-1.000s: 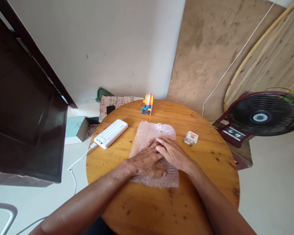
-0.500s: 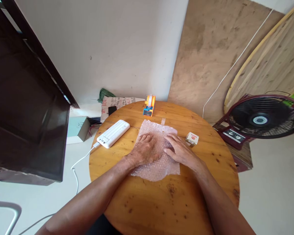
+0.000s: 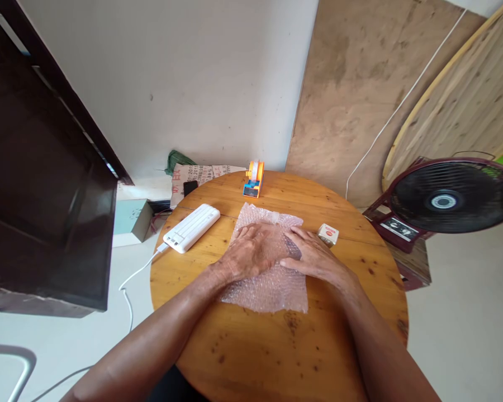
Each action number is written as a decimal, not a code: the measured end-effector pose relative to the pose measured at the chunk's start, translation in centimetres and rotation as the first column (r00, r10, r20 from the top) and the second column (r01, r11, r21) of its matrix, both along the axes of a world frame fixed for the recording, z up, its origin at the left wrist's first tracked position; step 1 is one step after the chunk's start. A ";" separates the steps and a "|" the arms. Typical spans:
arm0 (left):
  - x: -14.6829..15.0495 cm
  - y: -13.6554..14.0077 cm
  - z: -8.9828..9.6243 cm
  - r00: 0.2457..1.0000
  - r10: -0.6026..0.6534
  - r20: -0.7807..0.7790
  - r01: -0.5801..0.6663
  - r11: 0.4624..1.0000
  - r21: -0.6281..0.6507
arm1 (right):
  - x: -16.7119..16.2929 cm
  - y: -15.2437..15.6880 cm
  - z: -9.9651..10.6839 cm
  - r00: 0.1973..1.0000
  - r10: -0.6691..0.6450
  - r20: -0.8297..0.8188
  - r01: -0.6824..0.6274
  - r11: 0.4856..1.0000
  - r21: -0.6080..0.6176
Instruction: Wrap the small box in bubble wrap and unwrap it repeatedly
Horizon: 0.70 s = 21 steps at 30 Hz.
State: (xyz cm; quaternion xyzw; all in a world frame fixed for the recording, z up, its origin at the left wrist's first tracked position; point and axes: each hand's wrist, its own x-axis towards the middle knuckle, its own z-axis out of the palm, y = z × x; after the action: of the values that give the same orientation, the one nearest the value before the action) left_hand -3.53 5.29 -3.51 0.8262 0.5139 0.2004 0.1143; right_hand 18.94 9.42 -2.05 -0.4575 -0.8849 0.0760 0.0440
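A sheet of bubble wrap (image 3: 268, 293) lies on the round wooden table (image 3: 251, 346), in the middle of the head view. My left hand (image 3: 249, 251) rests flat across it, palm down with fingers stretched out. On its right side my right hand (image 3: 312, 251) also lies on the wrap, fingers out and thumb pointing left. A dark patch shows through the wrap between the two hands; what it is I cannot make out. Near the wrap's far edge sits a piece of clear tape (image 3: 275, 216). The small white box (image 3: 328, 234) stands just beyond my right hand.
An orange and blue tape dispenser (image 3: 254, 180) stands at the table's far edge. At left lies a white power bank (image 3: 191, 228) with a white cable (image 3: 128, 301) running off the table. A fan (image 3: 444, 201) stands beyond the right edge; a pale box (image 3: 129, 222) is on the floor.
The tape strip that stuck out past the wrap's far edge now lies on the wrap. My left hand has shifted slightly, its fingers reaching further right. The right hand stays nearly in place.
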 end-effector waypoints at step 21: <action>-0.9 -0.4 1.1 0.982 -0.107 -0.153 0.100 0.994 -0.053 | 0.2 -0.5 1.5 1.000 0.010 -0.006 -0.011 0.996 -0.085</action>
State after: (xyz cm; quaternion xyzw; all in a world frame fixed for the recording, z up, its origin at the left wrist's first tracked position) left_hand -4.38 4.89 -2.40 0.8622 0.4818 0.1177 0.1027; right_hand 19.13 8.89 -0.59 -0.4541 -0.8831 0.1148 0.0266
